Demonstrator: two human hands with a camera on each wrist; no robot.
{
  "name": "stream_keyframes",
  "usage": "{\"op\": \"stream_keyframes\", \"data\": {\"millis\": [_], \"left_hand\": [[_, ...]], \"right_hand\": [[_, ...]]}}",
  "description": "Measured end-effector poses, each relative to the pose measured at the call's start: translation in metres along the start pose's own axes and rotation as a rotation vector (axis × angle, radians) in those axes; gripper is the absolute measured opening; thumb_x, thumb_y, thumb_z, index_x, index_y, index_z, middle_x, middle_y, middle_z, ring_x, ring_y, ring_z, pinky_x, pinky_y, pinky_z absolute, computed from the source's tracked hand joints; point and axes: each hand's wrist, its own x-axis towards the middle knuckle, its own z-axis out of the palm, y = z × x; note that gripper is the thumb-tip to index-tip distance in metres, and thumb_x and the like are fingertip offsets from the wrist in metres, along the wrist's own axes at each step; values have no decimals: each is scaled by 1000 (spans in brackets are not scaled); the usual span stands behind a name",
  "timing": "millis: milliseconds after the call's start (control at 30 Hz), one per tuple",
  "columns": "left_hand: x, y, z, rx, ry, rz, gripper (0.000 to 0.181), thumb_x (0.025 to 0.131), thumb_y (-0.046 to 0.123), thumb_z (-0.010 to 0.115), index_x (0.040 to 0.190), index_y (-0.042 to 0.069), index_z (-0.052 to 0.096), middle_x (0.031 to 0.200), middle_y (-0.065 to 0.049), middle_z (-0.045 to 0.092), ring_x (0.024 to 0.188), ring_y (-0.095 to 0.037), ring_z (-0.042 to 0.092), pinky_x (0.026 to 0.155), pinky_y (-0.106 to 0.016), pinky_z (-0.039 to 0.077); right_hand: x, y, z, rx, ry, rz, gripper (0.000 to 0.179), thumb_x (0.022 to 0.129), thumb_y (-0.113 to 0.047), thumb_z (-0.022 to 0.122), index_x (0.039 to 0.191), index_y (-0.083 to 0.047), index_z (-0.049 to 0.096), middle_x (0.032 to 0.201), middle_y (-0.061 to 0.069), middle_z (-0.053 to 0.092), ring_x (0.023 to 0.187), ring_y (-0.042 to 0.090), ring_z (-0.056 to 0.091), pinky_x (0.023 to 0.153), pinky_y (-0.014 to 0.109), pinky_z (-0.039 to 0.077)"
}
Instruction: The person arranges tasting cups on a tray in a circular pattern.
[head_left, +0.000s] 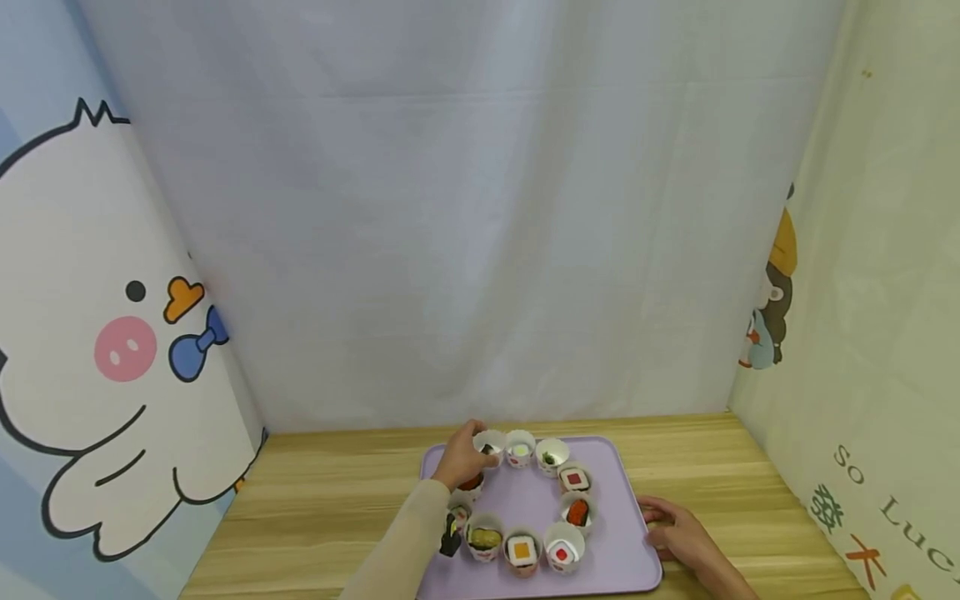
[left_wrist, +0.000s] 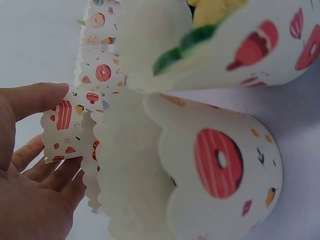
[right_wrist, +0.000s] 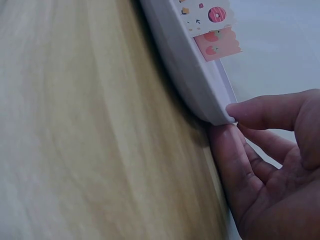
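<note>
A lilac tray [head_left: 528, 493] carries a ring of white printed paper cups, several with toy sushi pieces inside. At the ring's back left, my left hand [head_left: 459, 460] pinches the rim of one paper cup [head_left: 492, 437] between thumb and fingers. In the left wrist view, that cup [left_wrist: 65, 125] shows a cake print, with the thumb on one side and fingers on the other. My right hand [right_wrist: 280, 170] pinches the tray's rim [right_wrist: 222, 107] at its right side, thumb above and a finger below. Whether the held cup touches the tray cannot be seen.
The tray stands on a wood-grain table [head_left: 337, 500]. A pale curtain [head_left: 480, 250] hangs behind it. Nearer cups include one with an orange-topped square piece [head_left: 522, 550] and one with a yellow piece [head_left: 486, 538]. A small black piece [head_left: 450, 537] shows by my left sleeve [head_left: 405, 542].
</note>
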Motion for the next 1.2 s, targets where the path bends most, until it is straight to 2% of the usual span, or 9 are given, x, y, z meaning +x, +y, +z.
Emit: {"op": "stream_keyframes", "data": {"millis": [200,400,633,733,1000,1200], "left_hand": [[0,-4,0,-11,-20,-15,60,81,14,78,133,2,51,143,-22,50,122,-40,54,93,-53,49],[3,-10,4,-3,-24,-24,57,80,14,79,130,3,53,140,-21,52,114,-34,58,89,-49,50],[4,-16,9,52,-10,-8,57,78,14,81,127,2,55,130,-20,59,101,-30,61,80,-47,51],[4,-16,9,63,-19,-7,61,77,13,81,130,1,54,128,-20,60,100,-31,61,79,-46,51],[0,-12,5,59,-52,-13,70,79,15,80,139,0,49,137,-21,56,115,-38,58,90,-51,50],[-4,-10,0,26,-58,-2,70,85,20,76,145,3,44,146,-20,49,129,-41,50,97,-55,47]], "right_hand": [[1,1,0,8,-11,-15,69,71,11,60,138,11,45,108,15,58,81,18,61,67,40,59],[1,3,2,5,1,4,70,70,10,60,138,9,46,108,15,58,83,19,62,68,40,59],[3,3,2,-1,18,15,70,69,10,60,138,8,47,109,15,58,84,20,62,69,41,59],[4,3,2,-4,25,20,70,69,10,60,138,7,48,109,15,58,84,20,62,69,41,59],[2,1,4,-16,41,19,69,69,10,60,137,8,49,108,15,59,83,20,62,68,40,59],[1,-1,5,-24,56,21,68,69,11,60,136,7,50,107,15,59,82,19,61,66,39,58]]}}
